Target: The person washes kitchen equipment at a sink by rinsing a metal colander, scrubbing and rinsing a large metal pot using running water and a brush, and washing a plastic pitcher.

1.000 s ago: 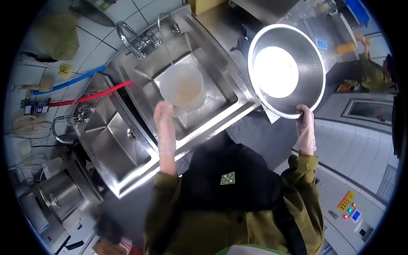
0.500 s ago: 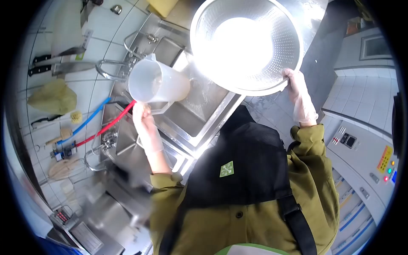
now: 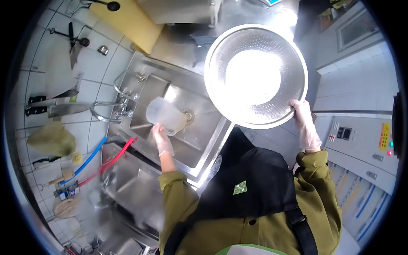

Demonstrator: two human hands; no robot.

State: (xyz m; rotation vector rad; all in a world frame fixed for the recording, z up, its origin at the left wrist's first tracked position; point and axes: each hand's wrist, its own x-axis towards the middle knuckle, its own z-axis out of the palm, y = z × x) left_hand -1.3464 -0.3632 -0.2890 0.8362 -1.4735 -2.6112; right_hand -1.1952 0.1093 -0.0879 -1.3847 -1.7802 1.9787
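My left hand [image 3: 161, 138], in a clear glove, is closed around the handle of a translucent plastic measuring jug [image 3: 163, 114]. The jug lies tilted over the basin of a steel sink [image 3: 193, 148], near its drain. Whether it touches the basin I cannot tell. At the right, my gloved right hand [image 3: 301, 117] grips the rim of a large perforated metal colander [image 3: 293, 72]. Its bowl faces up toward me, and bright glare hides the bottom. The colander is held up beyond the sink's right edge.
Curved taps [image 3: 106, 111] stand at the sink's left side. Knives [image 3: 70, 110] hang on the tiled wall, with a red hose [image 3: 117, 159] and a blue hose [image 3: 89, 161] below. A second sink [image 3: 136, 187] is nearer me. A control panel [image 3: 361, 142] stands at right.
The jug has moved down and farther into the sink basin with my left hand. My right hand still holds the colander, now lower in view. The camera view has shifted.
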